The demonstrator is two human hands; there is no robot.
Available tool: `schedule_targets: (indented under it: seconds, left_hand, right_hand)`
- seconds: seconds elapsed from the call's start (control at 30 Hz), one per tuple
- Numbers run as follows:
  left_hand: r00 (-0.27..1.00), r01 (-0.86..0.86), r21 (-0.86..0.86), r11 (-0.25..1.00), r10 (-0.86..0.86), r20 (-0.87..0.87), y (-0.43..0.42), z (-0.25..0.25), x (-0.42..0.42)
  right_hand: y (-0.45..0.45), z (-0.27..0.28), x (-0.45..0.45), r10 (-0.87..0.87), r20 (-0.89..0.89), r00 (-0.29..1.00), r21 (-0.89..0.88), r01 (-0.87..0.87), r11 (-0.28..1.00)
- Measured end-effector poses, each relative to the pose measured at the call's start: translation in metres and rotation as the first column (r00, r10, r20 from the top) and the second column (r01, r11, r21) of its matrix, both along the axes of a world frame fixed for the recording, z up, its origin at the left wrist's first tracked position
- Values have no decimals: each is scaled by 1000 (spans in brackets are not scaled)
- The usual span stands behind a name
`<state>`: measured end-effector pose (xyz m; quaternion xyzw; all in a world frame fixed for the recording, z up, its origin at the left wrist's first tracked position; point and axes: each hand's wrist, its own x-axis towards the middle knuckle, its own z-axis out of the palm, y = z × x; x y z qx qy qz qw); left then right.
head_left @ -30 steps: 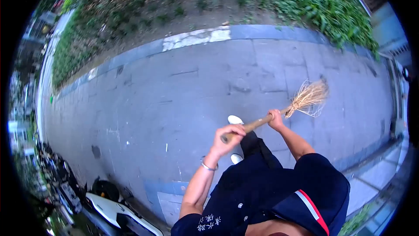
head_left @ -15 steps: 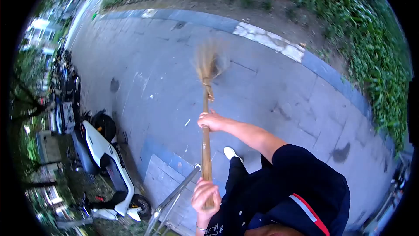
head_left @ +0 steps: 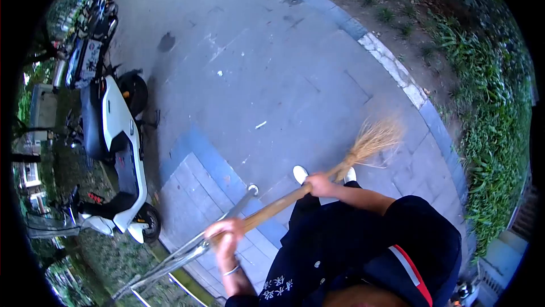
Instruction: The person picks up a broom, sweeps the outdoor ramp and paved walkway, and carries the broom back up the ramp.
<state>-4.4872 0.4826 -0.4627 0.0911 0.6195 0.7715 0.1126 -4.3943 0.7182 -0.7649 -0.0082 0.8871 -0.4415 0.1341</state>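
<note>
A straw broom with a long wooden handle lies slantwise across the front of my body. My left hand, with a bracelet at its wrist, is wrapped round the top end of the handle. Farther down, close to the bristles, my right hand grips the same handle. The bristles fan out to the right, low over the paving beside my white shoes; whether they touch the ground I cannot tell. Small white scraps lie on the grey pavement ahead.
A metal handrail slopes up beside my left hand. On the left stands a white scooter, with more parked vehicles beyond it. A stone kerb edges the pavement on the right, bordering soil and green plants.
The broom has swung from pointing straight ahead to pointing right, bristles now near my feet. My right hand moved right and nearer; my left hand moved left. The view has shifted too.
</note>
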Motion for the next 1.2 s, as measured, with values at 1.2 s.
schedule_targets:
  seconds: [1.2]
  left_hand:
    - [932, -39, -186, 982, -31, -361, 70, 60, -300]
  right_hand:
    - [-8, 90, -470, 109, -384, 917, -191, -194, 962]
